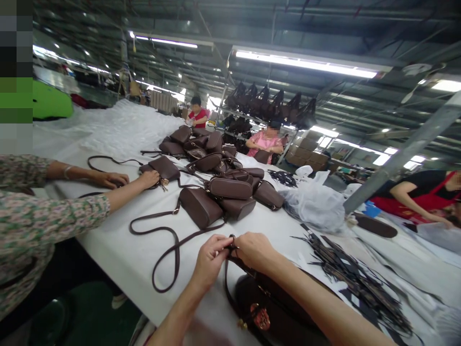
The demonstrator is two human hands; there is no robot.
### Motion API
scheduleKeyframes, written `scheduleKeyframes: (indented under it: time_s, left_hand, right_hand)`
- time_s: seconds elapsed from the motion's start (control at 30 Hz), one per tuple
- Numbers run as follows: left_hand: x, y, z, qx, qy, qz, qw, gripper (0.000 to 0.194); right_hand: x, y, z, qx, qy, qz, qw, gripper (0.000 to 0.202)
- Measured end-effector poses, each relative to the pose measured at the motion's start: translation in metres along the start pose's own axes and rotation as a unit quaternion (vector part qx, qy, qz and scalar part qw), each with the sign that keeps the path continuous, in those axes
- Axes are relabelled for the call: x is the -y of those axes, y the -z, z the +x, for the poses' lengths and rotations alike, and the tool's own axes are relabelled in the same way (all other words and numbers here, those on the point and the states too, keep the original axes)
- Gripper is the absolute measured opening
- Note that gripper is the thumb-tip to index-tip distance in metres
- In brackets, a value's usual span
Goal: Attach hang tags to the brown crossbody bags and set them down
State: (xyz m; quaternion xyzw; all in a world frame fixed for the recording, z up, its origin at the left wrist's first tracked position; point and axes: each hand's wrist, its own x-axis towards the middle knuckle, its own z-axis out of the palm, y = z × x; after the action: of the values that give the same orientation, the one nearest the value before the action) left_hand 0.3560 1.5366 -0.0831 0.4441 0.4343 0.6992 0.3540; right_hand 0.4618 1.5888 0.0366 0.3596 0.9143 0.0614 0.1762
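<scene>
A dark brown handbag (288, 312) lies on the white table in front of me, with a reddish round tag (260, 317) and gold-coloured hardware on its near side. At the bag's far end, my left hand (212, 254) pinches a thin dark strap (231, 244) between thumb and fingers. Close against it, my right hand (254, 250) is closed on the same spot, its fingertips partly hidden behind the back of the hand. My right forearm crosses over the bag and covers part of it. A loose brown strap (176, 254) curls on the table left of my hands.
Several brown handbags (230, 188) are piled beyond my hands. A co-worker's hands (149, 179) work on a bag at left. Dark strips (355, 274) and a clear plastic bag heap (315, 199) lie at right, near a slanted metal post (403, 156). Other people sit farther back.
</scene>
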Motion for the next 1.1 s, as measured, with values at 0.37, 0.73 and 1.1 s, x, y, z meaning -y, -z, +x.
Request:
scheduleKeyframes:
  time_s: [0.37, 0.73, 1.1]
  left_hand:
    - [-0.062, 0.085, -0.053, 0.210, 0.137, 0.248, 0.936, 0.017]
    - [-0.054, 0.042, -0.037, 0.216, -0.026, 0.311, 0.925, 0.055]
    - [-0.042, -0.013, 0.019, 0.334, -0.077, 0.364, 0.866, 0.019]
  right_hand:
    - [-0.063, -0.018, -0.084, -0.011, 0.007, 0.150, 0.989, 0.039]
    - [-0.069, -0.023, -0.095, -0.016, 0.020, 0.228, 0.973, 0.061]
    - [-0.098, -0.064, -0.122, -0.108, -0.114, 0.225, 0.962, 0.056]
